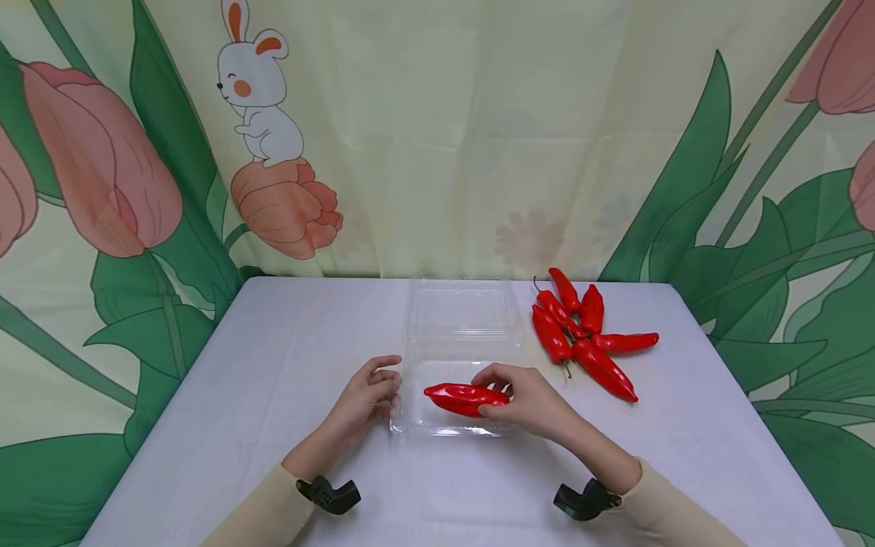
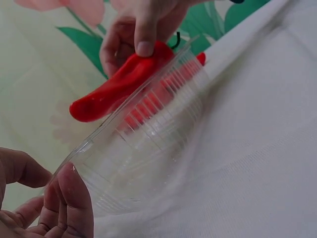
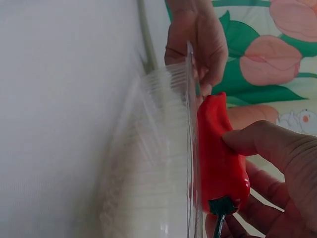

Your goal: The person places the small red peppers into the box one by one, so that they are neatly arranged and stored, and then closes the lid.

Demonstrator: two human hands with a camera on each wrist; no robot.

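A red chili pepper [image 1: 454, 399] lies sideways in my right hand [image 1: 526, 399], which grips its stem end between thumb and fingers. In the right wrist view, the green cap and dark stem of the pepper [image 3: 223, 163] show at the near end. It is over the base of a clear plastic clamshell box [image 1: 437, 372], level with the rim. My left hand [image 1: 365, 399] is at the box's left edge; in the left wrist view, thumb and fingers [image 2: 74, 188] pinch the rim of the box [image 2: 119, 173].
Several red peppers [image 1: 604, 371] lie in a loose heap on the table, right of the box. The box's lid [image 1: 465, 308] is folded back flat toward the far edge. A white cloth [image 1: 301, 327] covers the table, and a printed curtain [image 1: 424, 152] hangs behind.
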